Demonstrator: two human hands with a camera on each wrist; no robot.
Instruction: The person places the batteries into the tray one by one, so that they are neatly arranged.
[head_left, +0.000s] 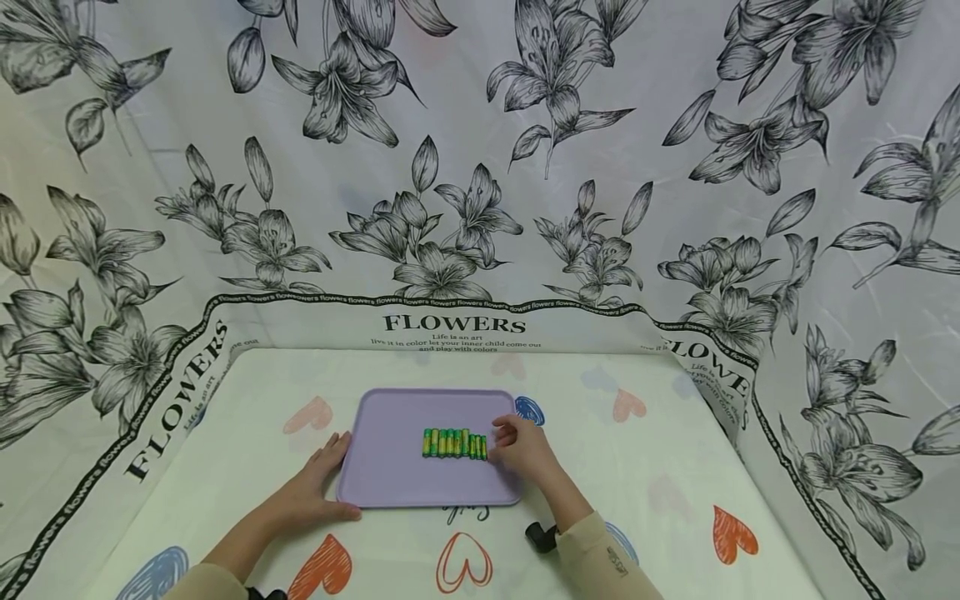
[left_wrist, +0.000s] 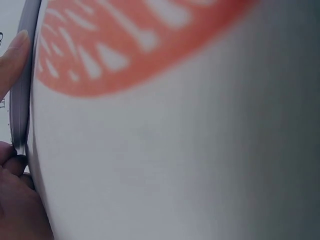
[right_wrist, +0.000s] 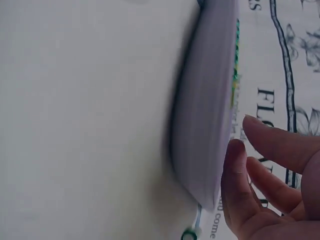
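Note:
A lilac tray [head_left: 386, 479] lies flat on the table, with a side-by-side row of green and yellow batteries [head_left: 446, 443] on it. Those at the row's right end, the smaller batteries [head_left: 477, 447], are shorter and thinner. My left hand [head_left: 309, 487] touches the tray's left edge with spread fingers, its thumb by the front left corner. Over the tray's right side, my right hand [head_left: 525, 450] is beside the smaller batteries. In the right wrist view, its thumb [right_wrist: 272, 142] stands apart from the bent fingers, and nothing shows between them.
A white cloth with printed hearts covers the table [head_left: 600, 467]. Behind and at both sides hangs a flowered curtain [head_left: 480, 208]. A small black device [head_left: 540, 537] sits at the right wrist.

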